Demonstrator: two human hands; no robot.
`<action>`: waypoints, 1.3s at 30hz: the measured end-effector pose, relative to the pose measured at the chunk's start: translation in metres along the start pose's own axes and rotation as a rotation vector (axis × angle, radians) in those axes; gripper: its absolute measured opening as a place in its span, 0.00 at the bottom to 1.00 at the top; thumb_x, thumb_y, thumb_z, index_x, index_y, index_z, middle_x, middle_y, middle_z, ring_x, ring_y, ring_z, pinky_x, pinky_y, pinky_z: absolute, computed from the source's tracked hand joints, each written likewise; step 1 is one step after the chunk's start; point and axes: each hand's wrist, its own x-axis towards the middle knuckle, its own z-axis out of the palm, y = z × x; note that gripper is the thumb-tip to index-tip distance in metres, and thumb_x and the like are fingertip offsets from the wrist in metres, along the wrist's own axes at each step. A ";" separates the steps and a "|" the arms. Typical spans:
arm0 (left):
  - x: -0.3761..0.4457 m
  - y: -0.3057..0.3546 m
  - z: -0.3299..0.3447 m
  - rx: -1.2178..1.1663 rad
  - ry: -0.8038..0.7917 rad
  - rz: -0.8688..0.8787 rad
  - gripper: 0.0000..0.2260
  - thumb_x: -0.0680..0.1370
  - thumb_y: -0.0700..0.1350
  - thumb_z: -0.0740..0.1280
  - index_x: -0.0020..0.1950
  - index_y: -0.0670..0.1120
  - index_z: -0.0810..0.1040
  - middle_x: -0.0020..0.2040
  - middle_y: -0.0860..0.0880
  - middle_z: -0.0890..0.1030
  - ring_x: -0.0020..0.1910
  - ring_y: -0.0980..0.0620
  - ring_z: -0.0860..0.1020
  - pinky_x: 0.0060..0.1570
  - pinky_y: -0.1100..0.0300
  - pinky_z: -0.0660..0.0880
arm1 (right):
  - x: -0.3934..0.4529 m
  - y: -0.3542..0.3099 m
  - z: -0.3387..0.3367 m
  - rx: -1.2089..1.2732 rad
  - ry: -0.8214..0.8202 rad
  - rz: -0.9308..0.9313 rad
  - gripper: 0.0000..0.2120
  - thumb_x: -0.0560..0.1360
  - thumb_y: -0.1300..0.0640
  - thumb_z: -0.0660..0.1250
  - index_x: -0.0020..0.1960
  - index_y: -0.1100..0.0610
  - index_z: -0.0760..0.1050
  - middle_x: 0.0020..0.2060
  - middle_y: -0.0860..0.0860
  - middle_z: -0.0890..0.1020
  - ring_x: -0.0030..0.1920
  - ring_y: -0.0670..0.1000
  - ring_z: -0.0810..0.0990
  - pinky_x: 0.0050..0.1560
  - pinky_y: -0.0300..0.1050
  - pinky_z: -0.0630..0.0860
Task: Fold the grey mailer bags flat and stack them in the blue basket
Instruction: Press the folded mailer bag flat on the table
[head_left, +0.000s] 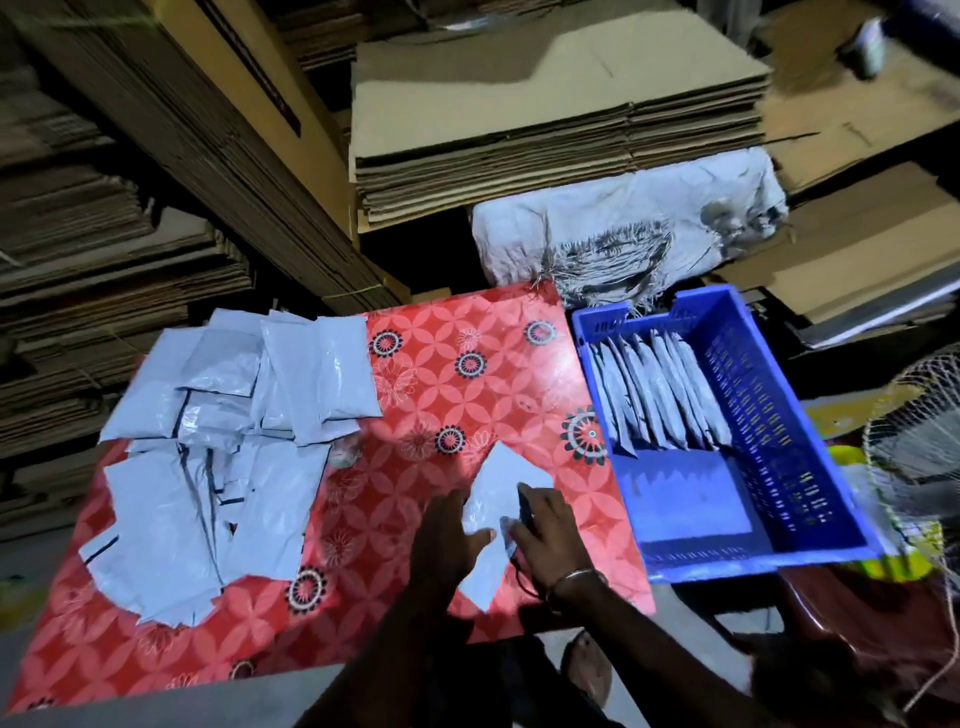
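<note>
The grey mailer bag (501, 506) lies on the red cloth under both my hands, its long axis running away from me: my left hand (448, 540) presses flat with fingers spread, my right hand (545, 535) curls onto its right edge. The blue basket (810, 431) sits just beyond my right hand, so that hand is nearer for stacking

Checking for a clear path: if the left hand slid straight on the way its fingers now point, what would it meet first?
The left hand lies on the grey mailer bag, fingers aimed up and right. It would cross that bag, then bare tablecloth, probably reaching the blue basket; depth is uncertain.
</note>
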 end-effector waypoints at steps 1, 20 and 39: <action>-0.004 0.005 0.003 -0.040 0.002 -0.010 0.31 0.66 0.58 0.73 0.66 0.47 0.77 0.61 0.47 0.80 0.63 0.45 0.77 0.62 0.51 0.73 | -0.002 -0.001 -0.003 0.049 0.002 0.015 0.28 0.78 0.43 0.66 0.73 0.56 0.71 0.58 0.51 0.73 0.62 0.53 0.72 0.63 0.39 0.66; -0.025 0.130 0.023 -0.519 -0.140 0.319 0.22 0.70 0.40 0.73 0.56 0.64 0.75 0.48 0.71 0.81 0.47 0.65 0.79 0.48 0.69 0.75 | 0.000 -0.022 -0.084 0.552 0.402 0.264 0.30 0.80 0.53 0.69 0.79 0.48 0.63 0.61 0.52 0.69 0.63 0.52 0.73 0.70 0.51 0.70; 0.050 0.250 0.118 -0.551 -0.640 0.170 0.23 0.75 0.37 0.73 0.69 0.46 0.75 0.68 0.45 0.77 0.52 0.64 0.80 0.56 0.65 0.75 | 0.093 0.101 -0.218 0.478 0.481 0.384 0.26 0.77 0.56 0.68 0.74 0.55 0.71 0.67 0.58 0.75 0.63 0.51 0.75 0.61 0.41 0.67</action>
